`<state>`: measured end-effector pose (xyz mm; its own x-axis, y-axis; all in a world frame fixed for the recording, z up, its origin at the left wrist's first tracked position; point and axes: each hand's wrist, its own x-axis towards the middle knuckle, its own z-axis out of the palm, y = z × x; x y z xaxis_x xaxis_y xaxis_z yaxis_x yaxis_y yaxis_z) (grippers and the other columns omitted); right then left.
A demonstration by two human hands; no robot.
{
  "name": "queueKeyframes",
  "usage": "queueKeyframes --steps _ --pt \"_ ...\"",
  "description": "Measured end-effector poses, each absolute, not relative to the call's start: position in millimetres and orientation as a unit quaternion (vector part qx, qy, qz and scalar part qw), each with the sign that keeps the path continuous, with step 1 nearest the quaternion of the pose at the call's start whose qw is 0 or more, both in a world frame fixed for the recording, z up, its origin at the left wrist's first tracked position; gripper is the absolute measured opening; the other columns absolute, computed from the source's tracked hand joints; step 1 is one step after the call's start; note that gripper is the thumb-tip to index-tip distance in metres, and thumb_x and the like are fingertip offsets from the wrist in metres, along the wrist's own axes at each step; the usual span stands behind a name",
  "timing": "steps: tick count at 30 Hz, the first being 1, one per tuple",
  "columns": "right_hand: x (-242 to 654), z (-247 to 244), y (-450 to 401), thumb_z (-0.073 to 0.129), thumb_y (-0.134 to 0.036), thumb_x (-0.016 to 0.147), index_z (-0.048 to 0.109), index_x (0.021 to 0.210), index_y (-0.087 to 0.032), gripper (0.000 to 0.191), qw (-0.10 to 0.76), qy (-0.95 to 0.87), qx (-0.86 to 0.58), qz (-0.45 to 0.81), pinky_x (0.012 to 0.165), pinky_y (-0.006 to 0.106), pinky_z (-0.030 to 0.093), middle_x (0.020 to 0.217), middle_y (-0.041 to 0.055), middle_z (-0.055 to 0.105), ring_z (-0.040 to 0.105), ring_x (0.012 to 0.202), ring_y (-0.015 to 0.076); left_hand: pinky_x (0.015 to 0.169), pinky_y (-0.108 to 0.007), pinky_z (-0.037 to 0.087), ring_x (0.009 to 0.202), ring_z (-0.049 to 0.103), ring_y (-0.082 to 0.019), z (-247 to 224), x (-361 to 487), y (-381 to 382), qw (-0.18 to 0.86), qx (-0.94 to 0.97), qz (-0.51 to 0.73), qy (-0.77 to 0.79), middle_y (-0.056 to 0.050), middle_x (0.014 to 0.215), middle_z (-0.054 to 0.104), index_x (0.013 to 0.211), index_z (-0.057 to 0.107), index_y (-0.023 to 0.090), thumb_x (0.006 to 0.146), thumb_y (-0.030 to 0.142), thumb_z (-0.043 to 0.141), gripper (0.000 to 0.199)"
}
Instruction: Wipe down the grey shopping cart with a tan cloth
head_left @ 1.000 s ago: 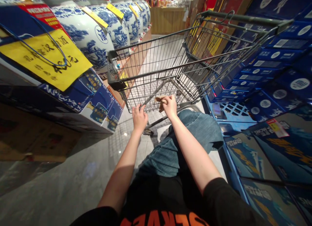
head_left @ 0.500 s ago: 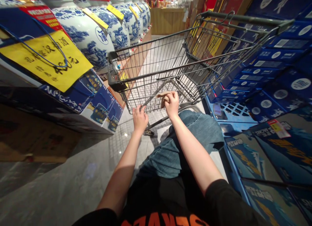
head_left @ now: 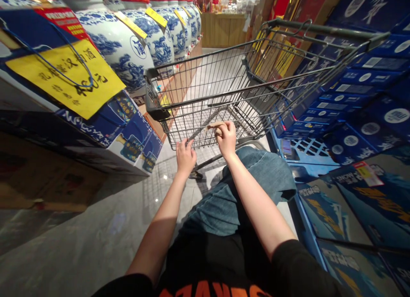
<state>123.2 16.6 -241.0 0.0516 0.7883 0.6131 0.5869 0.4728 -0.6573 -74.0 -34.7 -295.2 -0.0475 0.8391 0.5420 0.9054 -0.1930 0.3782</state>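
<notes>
A wire shopping cart point(head_left: 205, 99) stands in front of me, its basket showing no goods inside. My right hand point(head_left: 226, 139) is closed on a brown cloth point(head_left: 216, 124) beside the cart's near lower side. At the basket's lower left corner, my left hand point(head_left: 185, 157) touches the wire edge with its fingers apart and nothing held in them. Part of the cloth is hidden behind the fingers of my right hand.
Blue-and-white jars point(head_left: 123, 53) with red covers line the left, behind boxes bearing a yellow price sign point(head_left: 68, 81). Stacked blue boxes point(head_left: 355, 139) and a blue pallet point(head_left: 312, 154) flank the right. A wooden counter point(head_left: 221, 30) stands at the back.
The whole view has shifted slightly, so the cart and jars sit a little lower and further right. The cloth in my right hand is bunched higher, with less hanging down.
</notes>
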Motion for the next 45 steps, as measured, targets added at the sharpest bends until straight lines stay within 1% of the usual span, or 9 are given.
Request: queueKeyframes --steps 6,11,13,18,24,28,35,41,45 --pt "112 -254 12 0.056 -0.007 0.083 0.075 0.089 -0.02 0.023 0.416 -0.729 -0.53 0.124 0.092 0.04 0.05 0.102 0.0093 0.055 0.051 0.1 0.0246 0.13 -0.06 0.028 0.139 0.056 -0.035 -294 -72 -35 0.058 -0.692 -0.345 -0.631 -0.024 0.142 0.061 0.134 0.067 0.009 0.092 0.015 0.049 0.046" --pt "111 -247 10 0.058 -0.008 0.086 0.074 0.102 -0.021 0.025 0.471 -0.739 -0.473 0.087 0.103 0.042 0.047 0.119 0.0114 0.058 0.05 0.116 0.0262 0.13 -0.061 0.026 0.139 0.056 -0.034 -293 -73 -35 0.052 -0.689 -0.345 -0.635 -0.023 0.143 0.061 0.134 0.066 0.011 0.093 0.017 0.049 0.045" --pt "109 -246 8 0.06 -0.009 0.087 0.073 0.104 -0.021 0.024 0.455 -0.755 -0.461 0.097 0.104 0.042 0.046 0.122 0.0119 0.057 0.049 0.119 0.0268 0.13 -0.061 0.026 0.14 0.055 -0.034 -293 -73 -36 0.046 -0.689 -0.345 -0.636 -0.021 0.144 0.061 0.135 0.066 0.012 0.093 0.017 0.049 0.046" --pt "98 -255 4 0.059 -0.005 0.085 0.075 0.102 -0.017 0.027 0.369 -0.777 -0.492 0.136 0.091 0.039 0.048 0.105 0.0117 0.056 0.051 0.104 0.0269 0.131 -0.061 0.023 0.142 0.054 -0.035 -292 -73 -36 0.033 -0.683 -0.352 -0.639 -0.022 0.145 0.06 0.135 0.066 0.014 0.093 0.017 0.049 0.046" --pt "94 -256 3 0.058 -0.009 0.089 0.075 0.104 -0.019 0.025 0.395 -0.792 -0.448 0.123 0.094 0.036 0.047 0.106 0.0099 0.056 0.051 0.106 0.0251 0.131 -0.061 0.022 0.141 0.053 -0.035 -291 -73 -36 0.028 -0.684 -0.351 -0.639 -0.023 0.145 0.059 0.131 0.066 0.012 0.091 0.016 0.05 0.044" --pt "89 -259 1 0.058 -0.004 0.085 0.075 0.103 -0.02 0.03 0.368 -0.798 -0.458 0.135 0.091 0.034 0.049 0.1 0.0079 0.056 0.053 0.102 0.0239 0.131 -0.06 0.024 0.141 0.053 -0.035 -290 -73 -37 0.039 -0.689 -0.34 -0.639 -0.023 0.145 0.059 0.135 0.064 0.012 0.091 0.016 0.05 0.047" --pt "88 -248 1 0.058 -0.01 0.09 0.073 0.109 -0.021 0.027 0.452 -0.78 -0.42 0.103 0.113 0.044 0.043 0.13 0.0127 0.055 0.047 0.125 0.027 0.132 -0.059 0.024 0.144 0.051 -0.035 -289 -73 -38 0.034 -0.691 -0.335 -0.64 -0.023 0.146 0.057 0.132 0.065 0.011 0.089 0.017 0.051 0.045" --pt "85 -253 1 0.058 -0.01 0.088 0.075 0.105 -0.017 0.025 0.38 -0.798 -0.449 0.129 0.106 0.046 0.049 0.116 0.0147 0.055 0.05 0.117 0.028 0.131 -0.062 0.022 0.142 0.052 -0.037 -290 -74 -38 0.036 -0.687 -0.339 -0.642 -0.024 0.146 0.058 0.131 0.065 0.01 0.091 0.018 0.051 0.043" --pt "89 -243 0 0.058 -0.014 0.091 0.072 0.113 -0.021 0.027 0.437 -0.786 -0.423 0.111 0.114 0.05 0.044 0.135 0.015 0.053 0.047 0.128 0.0293 0.131 -0.063 0.022 0.142 0.052 -0.037 -291 -74 -37 0.036 -0.691 -0.343 -0.635 -0.024 0.146 0.058 0.132 0.065 0.012 0.09 0.017 0.05 0.045"
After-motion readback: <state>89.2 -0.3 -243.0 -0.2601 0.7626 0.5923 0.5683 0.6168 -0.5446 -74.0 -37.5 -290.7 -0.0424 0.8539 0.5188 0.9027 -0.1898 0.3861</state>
